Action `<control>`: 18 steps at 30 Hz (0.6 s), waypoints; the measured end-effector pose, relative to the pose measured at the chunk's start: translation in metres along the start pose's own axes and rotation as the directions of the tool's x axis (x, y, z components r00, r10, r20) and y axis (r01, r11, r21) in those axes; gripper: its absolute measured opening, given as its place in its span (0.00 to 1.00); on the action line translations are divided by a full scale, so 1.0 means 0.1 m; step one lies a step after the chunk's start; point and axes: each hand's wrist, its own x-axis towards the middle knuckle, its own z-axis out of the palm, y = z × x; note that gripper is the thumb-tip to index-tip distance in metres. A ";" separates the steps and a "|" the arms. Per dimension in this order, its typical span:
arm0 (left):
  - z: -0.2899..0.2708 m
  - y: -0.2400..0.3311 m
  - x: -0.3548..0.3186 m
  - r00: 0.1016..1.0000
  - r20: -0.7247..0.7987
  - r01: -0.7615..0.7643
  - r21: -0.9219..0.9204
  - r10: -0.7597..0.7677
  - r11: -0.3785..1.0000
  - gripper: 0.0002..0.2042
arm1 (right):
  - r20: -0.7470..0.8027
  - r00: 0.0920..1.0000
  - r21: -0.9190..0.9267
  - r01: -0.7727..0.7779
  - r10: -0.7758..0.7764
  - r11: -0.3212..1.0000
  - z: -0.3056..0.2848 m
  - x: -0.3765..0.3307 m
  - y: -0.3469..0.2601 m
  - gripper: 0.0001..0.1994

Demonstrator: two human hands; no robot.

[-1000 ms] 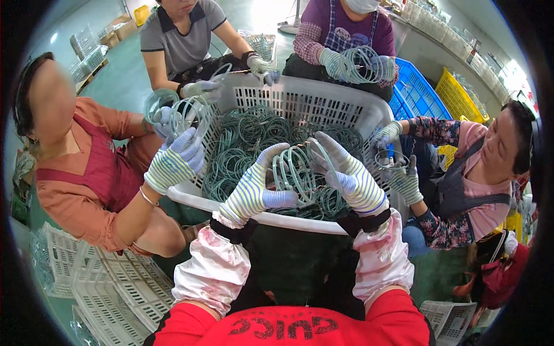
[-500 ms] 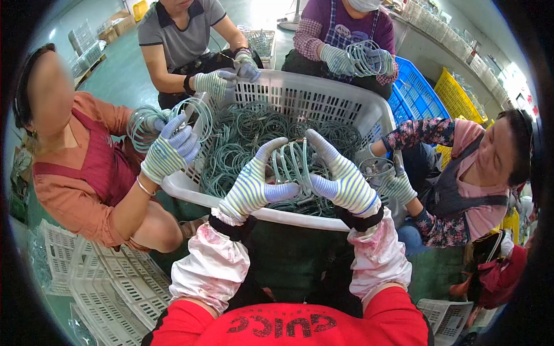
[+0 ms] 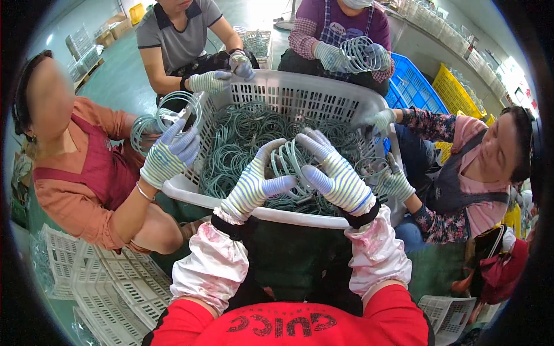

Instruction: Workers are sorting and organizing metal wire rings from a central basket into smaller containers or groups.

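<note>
Several thin grey-green metal rings [image 3: 290, 160] stand side by side as a loose bundle between my hands, above the front of a large white plastic basket [image 3: 277, 216]. My left hand [image 3: 249, 189], in a striped glove, grips the bundle's left side between thumb and fingers. My right hand [image 3: 340, 177], gloved alike, is curved round the right side, its fingertips at the top and its thumb lower down; these fingertips are slightly blurred. Below, a tangled heap of similar rings [image 3: 242, 130] fills the basket's bottom.
Co-workers sit around the basket. At the left a gloved hand [image 3: 170, 153] holds rings; at the far right another holds a ring bundle [image 3: 360, 55]. A right-hand worker's glove [image 3: 395, 184] is close to mine. Blue [image 3: 412, 86] and yellow crates [image 3: 456, 89] stand beyond; white crates [image 3: 115, 274] lie lower left.
My right hand has shifted slightly left and its fingers have closed in over the rings. The right-hand worker's one hand has moved away from the ring toward the basket's far right rim.
</note>
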 end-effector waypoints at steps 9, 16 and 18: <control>-0.16 -0.02 0.01 0.983 -0.114 0.117 -0.201 -0.141 0.973 0.36 | -0.272 0.958 0.405 0.027 0.092 0.914 0.06 -0.07 0.09 0.20; -0.16 0.00 -0.04 0.965 -0.161 0.183 -0.149 -0.207 0.972 0.38 | -0.305 0.951 0.360 0.072 0.045 0.930 0.34 -0.01 0.09 0.11; -0.18 0.01 -0.04 0.967 -0.145 0.188 -0.154 -0.211 0.970 0.38 | -0.338 0.927 0.524 0.043 0.162 0.851 0.37 -0.01 0.11 0.08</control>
